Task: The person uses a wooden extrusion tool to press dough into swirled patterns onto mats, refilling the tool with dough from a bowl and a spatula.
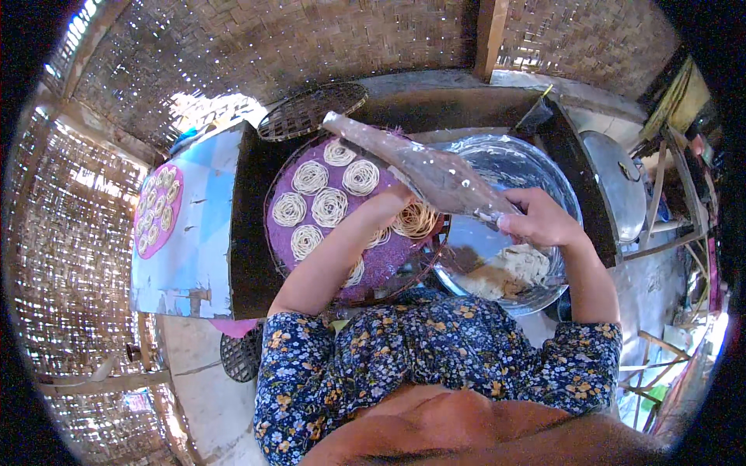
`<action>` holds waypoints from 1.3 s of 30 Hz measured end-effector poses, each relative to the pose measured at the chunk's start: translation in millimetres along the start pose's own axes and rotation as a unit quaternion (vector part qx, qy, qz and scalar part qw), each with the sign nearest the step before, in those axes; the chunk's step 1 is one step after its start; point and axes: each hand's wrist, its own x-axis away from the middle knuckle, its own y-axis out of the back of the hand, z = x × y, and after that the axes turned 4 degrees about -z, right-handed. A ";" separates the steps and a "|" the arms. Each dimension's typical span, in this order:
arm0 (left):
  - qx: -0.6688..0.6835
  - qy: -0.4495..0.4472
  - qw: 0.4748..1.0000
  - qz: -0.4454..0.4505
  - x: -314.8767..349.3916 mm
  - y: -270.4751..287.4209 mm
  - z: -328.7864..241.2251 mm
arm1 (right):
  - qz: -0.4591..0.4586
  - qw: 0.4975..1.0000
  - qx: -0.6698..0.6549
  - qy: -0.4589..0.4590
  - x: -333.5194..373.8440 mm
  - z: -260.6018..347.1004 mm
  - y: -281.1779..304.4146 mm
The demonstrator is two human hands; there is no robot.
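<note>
While my right hand (pixel 542 220) has fingers wrapped round the tool (pixel 447 175), my left hand (pixel 396 202)'s by the noodles (pixel 413 224), fingers hidden, so I can't tell their grip.

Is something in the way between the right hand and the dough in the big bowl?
Nothing that shows. The right hand grips the wooden tool by one end, and the dough lies lower in the picture, inside the metal bowl, with only bare bowl showing between.

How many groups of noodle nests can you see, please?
2: far-left nests on the blue surface; central nests on purple cloth, partly behind the left forearm. More may be hidden.
</note>
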 end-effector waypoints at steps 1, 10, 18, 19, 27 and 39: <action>-0.013 -0.002 1.000 0.002 0.9 -1.1 4.5 | 0.000 1.000 -0.001 0.000 -0.7 -1.5 -0.2; -0.462 -0.144 0.870 -0.095 26.4 22.9 12.6 | -0.037 0.996 -0.075 0.009 -2.4 -14.4 8.9; -0.732 -0.166 0.656 -0.086 56.5 30.9 -25.1 | -0.031 0.990 -0.135 0.022 -5.0 -5.3 -4.4; -0.719 -0.176 0.654 -0.156 57.1 31.2 -30.5 | -0.028 0.990 -0.134 0.021 -9.5 -1.7 -9.2; -0.282 -0.249 0.861 -0.341 73.4 33.1 -30.5 | 0.110 0.959 -0.085 0.246 -60.2 11.5 -64.4; 0.167 -0.262 0.888 -0.340 194.9 121.6 3.4 | -0.097 0.933 0.292 0.188 -104.4 -51.1 -72.4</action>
